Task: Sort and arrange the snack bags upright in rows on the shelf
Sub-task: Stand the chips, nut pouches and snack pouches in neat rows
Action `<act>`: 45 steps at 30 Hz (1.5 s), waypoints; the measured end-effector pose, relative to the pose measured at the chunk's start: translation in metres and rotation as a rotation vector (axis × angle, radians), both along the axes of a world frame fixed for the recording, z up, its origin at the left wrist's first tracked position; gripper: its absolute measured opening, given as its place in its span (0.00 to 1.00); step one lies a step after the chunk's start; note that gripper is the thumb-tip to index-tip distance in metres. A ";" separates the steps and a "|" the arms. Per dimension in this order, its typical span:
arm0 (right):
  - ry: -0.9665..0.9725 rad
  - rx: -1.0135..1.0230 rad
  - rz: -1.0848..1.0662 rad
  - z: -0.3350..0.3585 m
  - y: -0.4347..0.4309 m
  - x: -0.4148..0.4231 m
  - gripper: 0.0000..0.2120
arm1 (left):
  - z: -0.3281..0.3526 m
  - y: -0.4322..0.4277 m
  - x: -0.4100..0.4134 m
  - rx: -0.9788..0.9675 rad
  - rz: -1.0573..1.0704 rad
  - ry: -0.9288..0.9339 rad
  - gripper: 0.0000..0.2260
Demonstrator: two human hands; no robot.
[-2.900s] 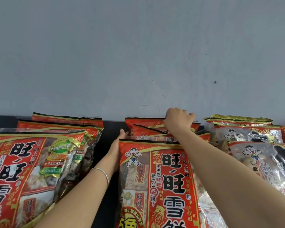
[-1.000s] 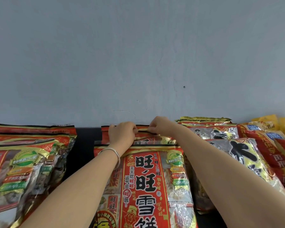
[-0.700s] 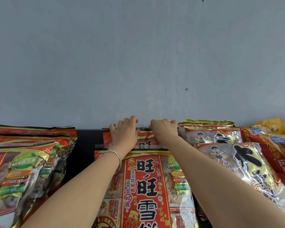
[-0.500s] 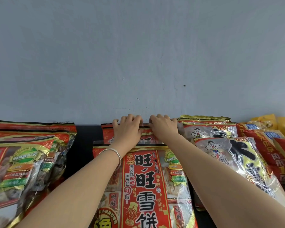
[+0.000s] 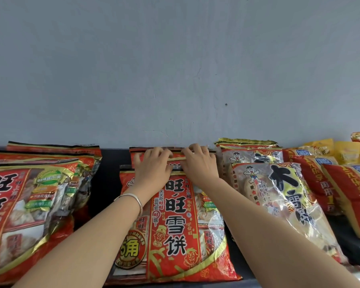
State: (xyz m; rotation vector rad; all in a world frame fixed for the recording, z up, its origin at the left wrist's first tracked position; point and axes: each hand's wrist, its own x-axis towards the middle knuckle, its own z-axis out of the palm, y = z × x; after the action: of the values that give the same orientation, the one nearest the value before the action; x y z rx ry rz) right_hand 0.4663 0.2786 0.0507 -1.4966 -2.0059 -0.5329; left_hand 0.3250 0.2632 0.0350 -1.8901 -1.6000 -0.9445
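Snack bags (image 5: 176, 221), centre row: red packs are standing one behind another on the shelf (image 5: 109, 163), tops toward the wall (image 5: 175, 69). Front bag (image 5: 175, 242) is facing the camera, print upright. Rear bag (image 5: 137, 152) is showing only its top seam, close under the wall.

Hands: both are reaching over the front bag's top edge, side by side and nearly touching.
- Left hand (image 5: 154, 169) is lying palm-down with fingers almost straight, pressing on the seams of the bags behind. A bracelet (image 5: 131, 199) is sitting on its wrist.
- Right hand (image 5: 200, 166) is resting on the same seams with fingers bent over the rear edge. Whether it is pinching anything cannot be told.

Room: a dark strip of bare shelf is running between the centre row and the left row (image 5: 29, 204), leaving a gap on that side. On the other side the clear bags (image 5: 279, 196) are standing just beside the centre row. Another bare patch is showing low at the right.

Neighbours, outward:
- Left row: red packs of the same print, several deep.
- Clear bags: black lettering, at least three deep.
- Red bags (image 5: 320, 183) are leaning beyond the clear bags.
- Yellow bags (image 5: 345, 151) are sitting behind the red bags, by the wall.
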 end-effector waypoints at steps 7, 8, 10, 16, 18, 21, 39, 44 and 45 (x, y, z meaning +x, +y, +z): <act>-0.007 -0.108 0.078 -0.030 -0.042 0.017 0.20 | -0.031 -0.045 0.012 -0.075 0.056 0.012 0.18; 0.001 -0.120 0.086 -0.036 -0.049 0.020 0.20 | -0.039 -0.052 0.013 -0.104 0.079 0.009 0.19; 0.022 -0.131 0.102 -0.051 -0.064 0.024 0.21 | -0.054 -0.067 0.015 -0.143 0.130 -0.028 0.21; -0.030 -0.191 0.191 -0.098 -0.106 0.033 0.30 | -0.084 -0.108 0.023 -0.256 0.217 -0.118 0.24; -0.051 -0.258 0.194 -0.111 -0.115 0.037 0.34 | -0.094 -0.122 0.027 -0.304 0.244 -0.185 0.28; -0.045 -0.302 0.185 -0.125 -0.125 0.044 0.35 | -0.110 -0.136 0.029 -0.326 0.291 -0.368 0.35; 0.130 -0.322 0.175 -0.145 -0.135 0.060 0.31 | -0.139 -0.142 0.029 -0.219 0.120 -0.298 0.32; 0.110 -0.208 0.146 -0.139 -0.140 0.056 0.27 | -0.127 -0.151 0.019 -0.188 0.118 -0.257 0.26; 0.109 -0.181 0.150 -0.136 -0.140 0.053 0.26 | -0.124 -0.154 0.016 -0.183 0.122 -0.236 0.25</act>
State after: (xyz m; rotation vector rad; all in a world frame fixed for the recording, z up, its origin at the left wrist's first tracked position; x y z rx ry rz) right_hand 0.5190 0.1381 -0.0849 -1.4303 -2.1043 -0.2080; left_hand 0.3409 0.1095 -0.0888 -1.8282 -1.9764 -1.0295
